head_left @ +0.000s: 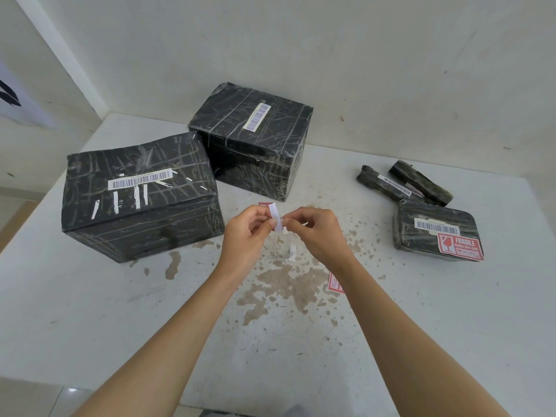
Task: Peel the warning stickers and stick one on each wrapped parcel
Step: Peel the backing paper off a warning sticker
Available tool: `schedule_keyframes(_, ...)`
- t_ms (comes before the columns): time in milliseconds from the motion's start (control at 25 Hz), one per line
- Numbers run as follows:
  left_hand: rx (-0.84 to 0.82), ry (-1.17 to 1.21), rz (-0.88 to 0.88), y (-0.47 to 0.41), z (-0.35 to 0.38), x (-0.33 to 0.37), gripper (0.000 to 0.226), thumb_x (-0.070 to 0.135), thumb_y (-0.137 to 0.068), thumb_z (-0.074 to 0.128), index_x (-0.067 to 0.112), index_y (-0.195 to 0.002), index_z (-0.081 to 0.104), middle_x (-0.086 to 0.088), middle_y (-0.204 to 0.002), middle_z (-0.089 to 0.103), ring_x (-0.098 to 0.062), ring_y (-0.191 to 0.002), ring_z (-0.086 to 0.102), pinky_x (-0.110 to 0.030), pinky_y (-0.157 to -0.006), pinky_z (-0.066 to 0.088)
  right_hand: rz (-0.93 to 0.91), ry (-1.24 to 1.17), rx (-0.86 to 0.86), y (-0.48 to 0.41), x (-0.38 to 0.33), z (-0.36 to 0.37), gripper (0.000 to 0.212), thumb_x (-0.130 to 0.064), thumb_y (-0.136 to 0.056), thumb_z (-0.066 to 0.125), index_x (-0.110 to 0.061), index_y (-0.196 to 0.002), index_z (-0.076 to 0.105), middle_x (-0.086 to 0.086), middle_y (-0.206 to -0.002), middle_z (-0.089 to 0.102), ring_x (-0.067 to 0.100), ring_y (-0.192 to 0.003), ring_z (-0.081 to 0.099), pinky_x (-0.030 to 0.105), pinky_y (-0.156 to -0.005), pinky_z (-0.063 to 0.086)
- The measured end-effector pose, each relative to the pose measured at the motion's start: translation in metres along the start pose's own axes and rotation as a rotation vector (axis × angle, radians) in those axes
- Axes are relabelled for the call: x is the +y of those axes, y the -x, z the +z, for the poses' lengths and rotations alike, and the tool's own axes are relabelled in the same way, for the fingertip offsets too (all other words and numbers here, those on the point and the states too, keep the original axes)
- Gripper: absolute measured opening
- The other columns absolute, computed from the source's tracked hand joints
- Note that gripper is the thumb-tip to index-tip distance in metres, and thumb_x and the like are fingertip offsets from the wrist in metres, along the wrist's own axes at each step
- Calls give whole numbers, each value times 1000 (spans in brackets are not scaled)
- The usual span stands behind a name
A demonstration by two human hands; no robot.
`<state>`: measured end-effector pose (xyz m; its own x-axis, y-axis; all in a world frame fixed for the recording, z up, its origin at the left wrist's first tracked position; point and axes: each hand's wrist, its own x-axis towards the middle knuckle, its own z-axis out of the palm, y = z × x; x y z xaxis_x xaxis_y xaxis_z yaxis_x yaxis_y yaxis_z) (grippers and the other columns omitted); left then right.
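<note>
Above the counter [421, 341], left hand [246, 236] and right hand [319, 236] both pinch one warning sticker [277, 218], likely light, limp and tacky: hold its edges.

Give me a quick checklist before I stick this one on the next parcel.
1. Held sticker pinched by left hand and right hand: ok.
2. Backing fully off: cannot tell.
3. Flat parcel on the right already bears a fragile label: ok, skip it.
4. Near box top shows no red label, free for this one: ok.
5. Spare sticker lying on the table: ok.
</note>
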<state>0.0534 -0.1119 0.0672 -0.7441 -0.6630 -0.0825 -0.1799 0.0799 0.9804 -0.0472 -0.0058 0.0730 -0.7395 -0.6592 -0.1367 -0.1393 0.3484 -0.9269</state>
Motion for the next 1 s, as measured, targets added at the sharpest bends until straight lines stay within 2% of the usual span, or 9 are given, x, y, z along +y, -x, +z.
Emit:
schedule_keyframes(160, -3, 19, -53, -1, 0, -4, 13, 8, -88, 62, 15, -99, 64, 0, -90, 70, -7, -81, 67, -14, -73, 51, 49, 6, 55, -3, 5, 2, 13, -12, -88, 62, -13, -79, 72, -12, -67, 63, -4, -59, 53, 10, -59, 40)
schedule_keyframes(360, 126, -78, -231, -4, -1, -20, 15, 5, -85, 63, 13, -96, 64, -3, -90, 68, -17, -86, 66, -23, -75, 52, 341, -56, 334, -8, 36, -7, 17, -11, -91, 54, -6, -88, 70, 8, -77, 64, 10, -51, 41, 21, -48, 33)
schedule_keyframes(600, 235, -171, -263, -3, 2, -29, 14, 4, -83, 62, 16, -90, 64, 2, -88, 66, -18, -86, 65, -37, -78, 56, 514, -42, 483, -4, 73, -13, 19, -7, -90, 51, -2, -93, 70, 7, -72, 61, 11, -50, 39, 21, -46, 32)
schedule_keyframes(760, 284, -143, -219, -5, 1, -27, 13, 5, -83, 62, 17, -87, 64, 3, -86, 66, -19, -83, 66, -33, -71, 55, 460, -47, 335, -3, 75, -14, 14, -11, -87, 59, -6, -88, 72, 5, -73, 64, 11, -52, 44, 19, -49, 35)
schedule_keyframes(840, 310, -160, -176, -5, 3, -25, 10, 7, -83, 62, 17, -87, 64, 6, -84, 66, -16, -82, 65, -34, -69, 54, 391, -20, 221, -3, 70, -12, 9, -13, -86, 64, -10, -84, 73, -3, -70, 65, 6, -53, 49, 11, -48, 37)
schedule_keyframes(920, 329, -187, -137, -4, 6, -23, 8, 9, -84, 63, 17, -86, 64, 11, -82, 64, -8, -79, 61, -27, -67, 50, 315, 59, 126, -4, 67, -7, 5, -12, -83, 69, -12, -83, 75, -6, -74, 68, 3, -63, 58, 6, -55, 42)
schedule_keyframes(1000, 339, -204, -126, -2, 10, -20, 8, 11, -84, 64, 19, -86, 64, 14, -80, 63, -1, -75, 57, -16, -64, 43, 239, 144, 44, -6, 66, -3, 3, -10, -80, 72, -10, -79, 75, 0, -78, 70, 8, -67, 59, 13, -64, 46)
